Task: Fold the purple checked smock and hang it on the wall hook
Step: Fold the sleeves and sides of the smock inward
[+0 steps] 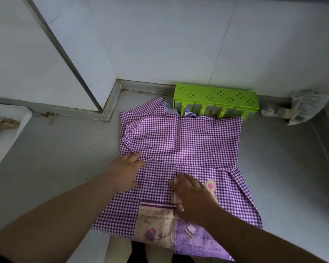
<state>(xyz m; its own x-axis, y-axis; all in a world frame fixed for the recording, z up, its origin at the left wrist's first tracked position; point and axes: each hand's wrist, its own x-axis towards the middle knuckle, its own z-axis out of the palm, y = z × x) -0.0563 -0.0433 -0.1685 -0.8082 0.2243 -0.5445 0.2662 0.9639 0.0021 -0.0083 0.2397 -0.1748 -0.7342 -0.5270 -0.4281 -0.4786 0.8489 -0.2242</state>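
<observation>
On the grey tabletop [55, 149] in front of me, the purple checked smock [180, 141] lies spread flat, its collar end touching the green plastic basket [215, 100] against the wall and its hem hanging off the near edge toward my body. Both sleeves look already folded in across the chest. My left hand [128, 172] rests flat on the smock's left edge, fingers straight, pressing the cloth down. My right hand [191, 194] lies open too, palm down near the middle, partly covering the cream pocket [154, 223] and just beside a tan appliqué with a pink heart [210, 186].

What worries me: the lower part overhangs the edge, so if I lift my palms together the weight of the hem could drag the whole thing off and undo the sleeve folds. The right side flares wider than the left, so a fold taken now would likely come out crooked. The collar is snug against the basket, and pulling the cloth may tip or shift it. No wall hook shows in this view, so I cannot judge the reach to it.

As for writing, there is faint print on the lilac panel [199, 242] at the hem, too blurred to read, and the crumpled packet [306, 107] at the far right carries printing I cannot make out either.
</observation>
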